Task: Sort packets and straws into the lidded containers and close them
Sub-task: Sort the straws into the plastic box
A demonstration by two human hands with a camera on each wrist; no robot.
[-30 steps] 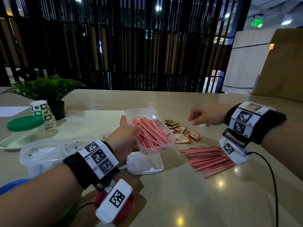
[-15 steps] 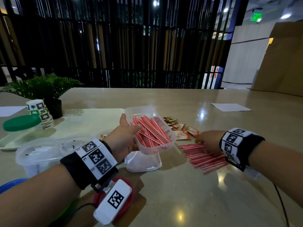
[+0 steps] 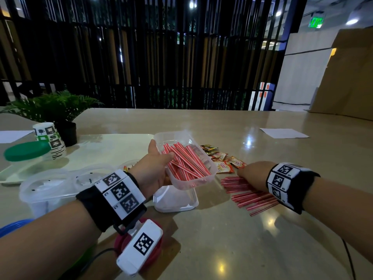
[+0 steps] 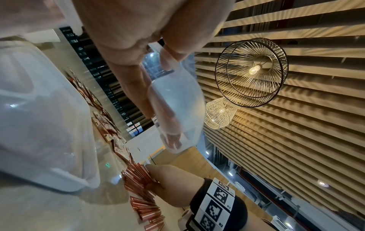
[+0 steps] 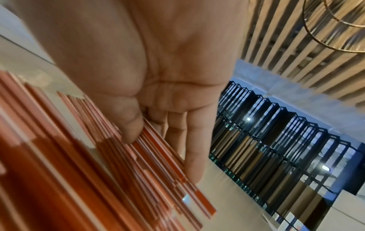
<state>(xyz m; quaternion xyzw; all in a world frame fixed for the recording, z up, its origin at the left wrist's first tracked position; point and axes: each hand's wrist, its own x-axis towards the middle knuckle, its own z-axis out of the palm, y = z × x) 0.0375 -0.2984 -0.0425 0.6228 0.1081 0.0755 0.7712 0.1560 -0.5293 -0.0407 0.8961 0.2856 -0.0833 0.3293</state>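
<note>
My left hand [image 3: 155,168] grips a clear container [image 3: 181,138] by its near side and holds it tilted above the table. Several red straws [image 3: 185,162] lie inside it. From below, in the left wrist view, my fingers [image 4: 138,39] curl under the container [image 4: 177,109]. My right hand [image 3: 252,174] is down on the loose pile of red straws [image 3: 248,197] to the right. In the right wrist view my thumb [image 5: 128,121] pinches several straws [image 5: 118,171] against my fingers. Snack packets [image 3: 224,160] lie just behind the pile.
A clear lid or box [image 3: 175,201] sits under the held container. More clear containers [image 3: 50,188] stand at the left, beside a green lid [image 3: 26,150], stacked paper cups [image 3: 50,138], a potted plant [image 3: 54,106] and a pale tray [image 3: 113,146]. A paper sheet [image 3: 282,132] lies far right.
My right hand came down from above the packets onto the straw pile and closed on several straws. The left hand kept the container where it was.
</note>
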